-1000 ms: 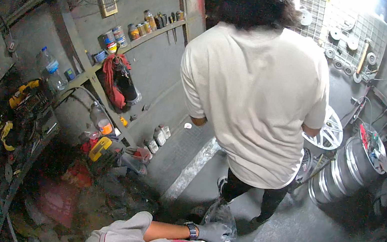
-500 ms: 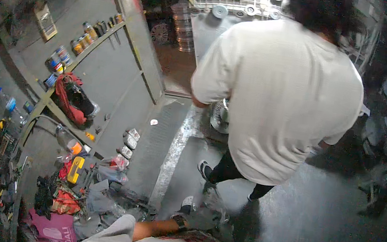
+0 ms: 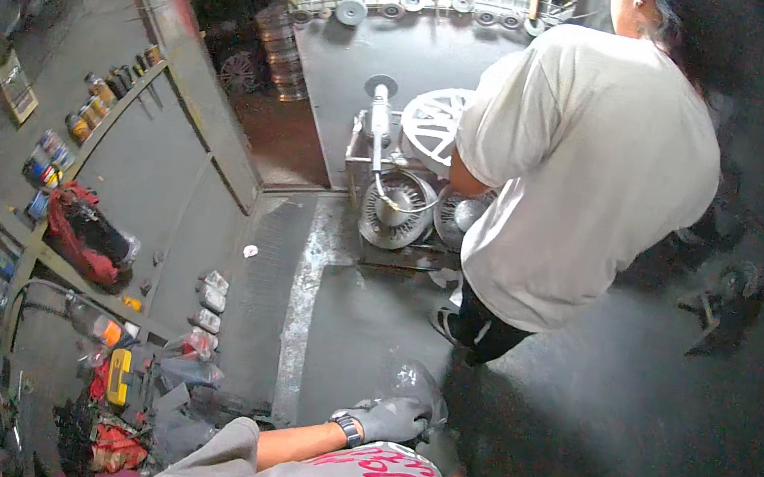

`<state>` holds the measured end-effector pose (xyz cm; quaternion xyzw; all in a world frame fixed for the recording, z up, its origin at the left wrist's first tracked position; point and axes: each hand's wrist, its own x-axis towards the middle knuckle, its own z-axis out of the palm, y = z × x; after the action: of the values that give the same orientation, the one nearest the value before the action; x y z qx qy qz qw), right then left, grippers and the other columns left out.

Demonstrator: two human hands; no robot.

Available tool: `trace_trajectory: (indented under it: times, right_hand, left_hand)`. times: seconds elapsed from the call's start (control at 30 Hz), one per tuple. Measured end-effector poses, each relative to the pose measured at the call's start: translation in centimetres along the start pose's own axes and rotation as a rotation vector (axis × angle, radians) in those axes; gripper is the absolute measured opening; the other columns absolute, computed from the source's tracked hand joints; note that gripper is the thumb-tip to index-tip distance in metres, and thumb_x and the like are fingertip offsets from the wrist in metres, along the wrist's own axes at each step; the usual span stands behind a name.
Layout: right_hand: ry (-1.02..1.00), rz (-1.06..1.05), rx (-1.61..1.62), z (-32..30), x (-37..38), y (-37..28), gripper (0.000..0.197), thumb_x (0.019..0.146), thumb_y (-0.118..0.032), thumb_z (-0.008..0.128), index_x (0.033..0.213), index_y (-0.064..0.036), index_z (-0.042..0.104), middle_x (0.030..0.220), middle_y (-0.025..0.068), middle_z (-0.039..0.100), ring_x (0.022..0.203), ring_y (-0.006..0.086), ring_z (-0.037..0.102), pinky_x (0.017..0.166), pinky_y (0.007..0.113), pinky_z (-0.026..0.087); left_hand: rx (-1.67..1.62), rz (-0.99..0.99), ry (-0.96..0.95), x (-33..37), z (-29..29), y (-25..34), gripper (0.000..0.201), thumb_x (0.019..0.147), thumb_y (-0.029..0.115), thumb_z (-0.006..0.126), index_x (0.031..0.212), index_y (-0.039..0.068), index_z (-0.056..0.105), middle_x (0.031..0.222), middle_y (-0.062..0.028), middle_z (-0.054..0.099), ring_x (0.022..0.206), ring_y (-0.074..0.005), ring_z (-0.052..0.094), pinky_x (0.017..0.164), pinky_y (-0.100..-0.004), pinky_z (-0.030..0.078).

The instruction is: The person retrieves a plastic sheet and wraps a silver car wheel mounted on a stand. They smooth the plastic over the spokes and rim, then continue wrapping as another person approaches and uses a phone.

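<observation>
My left hand (image 3: 395,420), in a grey glove with a watch at the wrist, is in front of my body with its fingers closed at the near edge of a clear, curved plastic piece (image 3: 418,390). The exact kind of this see-through thing does not show. Close beside it, partly under the left hand, is my right hand (image 3: 442,450), also in a grey glove. Its fingers are hidden behind the left hand and the plastic.
A person in a white shirt (image 3: 601,183) stands ahead, beside a white spoked wheel rim (image 3: 435,127) and a metal stand (image 3: 397,209). Grinding discs (image 3: 351,12) hang on a wire rack. Left are a shelf of small bottles (image 3: 93,108), a red bag (image 3: 88,232) and piled tools (image 3: 119,377).
My view has swung right, showing the wheel and stand. The person ahead has shifted rightward in relation to the stand. My gloved hands remain together at the clear plastic.
</observation>
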<state>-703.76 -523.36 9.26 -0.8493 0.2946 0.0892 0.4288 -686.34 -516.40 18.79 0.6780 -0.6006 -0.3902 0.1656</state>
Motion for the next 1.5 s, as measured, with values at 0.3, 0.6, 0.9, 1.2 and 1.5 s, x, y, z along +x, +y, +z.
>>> trace_trajectory:
  times: [0.3,0.6,0.9,1.2,1.5]
  right_hand:
    - [0.106,-0.007,0.125,-0.4,1.8,-2.3,0.032,0.071,-0.022,0.064,0.094,-0.0002,0.068,0.088,0.0261,0.066,0.082,0.0422,0.065,0.074,0.050,0.049]
    - [0.177,-0.026,0.126,-0.2,5.3,-6.4,0.030,0.071,-0.023,0.063,0.086,0.0035,0.066,0.083,0.0287,0.064,0.078,0.0446,0.064,0.070,0.051,0.049]
    - [0.180,0.093,0.117,1.5,6.7,-9.1,0.034,0.073,-0.025,0.061,0.093,0.0026,0.067,0.091,0.0291,0.065,0.087,0.0433,0.065,0.078,0.051,0.050]
    - [0.095,0.102,0.133,0.2,6.9,-12.9,0.032,0.076,-0.020,0.059,0.098,0.0020,0.066,0.099,0.0287,0.066,0.095,0.0424,0.064,0.084,0.049,0.050]
    - [0.155,0.098,0.126,1.9,8.3,-11.3,0.032,0.074,-0.021,0.062,0.096,0.0012,0.066,0.095,0.0274,0.066,0.091,0.0433,0.064,0.081,0.049,0.050]
  left_hand:
    - [-0.034,0.035,0.071,0.9,-1.5,-3.1,0.034,0.091,0.027,0.051,0.115,0.007,0.064,0.111,-0.0214,0.064,0.106,-0.0400,0.061,0.092,-0.0486,0.048]
    - [-0.067,0.047,0.068,0.0,-6.0,-5.7,0.032,0.091,0.025,0.049,0.110,0.006,0.065,0.109,-0.0232,0.065,0.103,-0.0417,0.062,0.090,-0.0497,0.048]
    - [-0.055,0.134,0.029,-0.7,-8.3,-8.5,0.031,0.091,0.025,0.047,0.107,0.005,0.063,0.106,-0.0244,0.064,0.101,-0.0429,0.061,0.088,-0.0514,0.048]
    - [-0.097,0.151,0.028,-1.1,-8.8,-10.6,0.029,0.090,0.023,0.047,0.104,0.003,0.063,0.102,-0.0249,0.063,0.099,-0.0437,0.060,0.087,-0.0515,0.048]
    - [-0.045,0.215,0.064,-0.8,-8.6,-12.0,0.027,0.089,0.022,0.050,0.101,0.002,0.064,0.102,-0.0253,0.063,0.099,-0.0425,0.061,0.085,-0.0502,0.048]
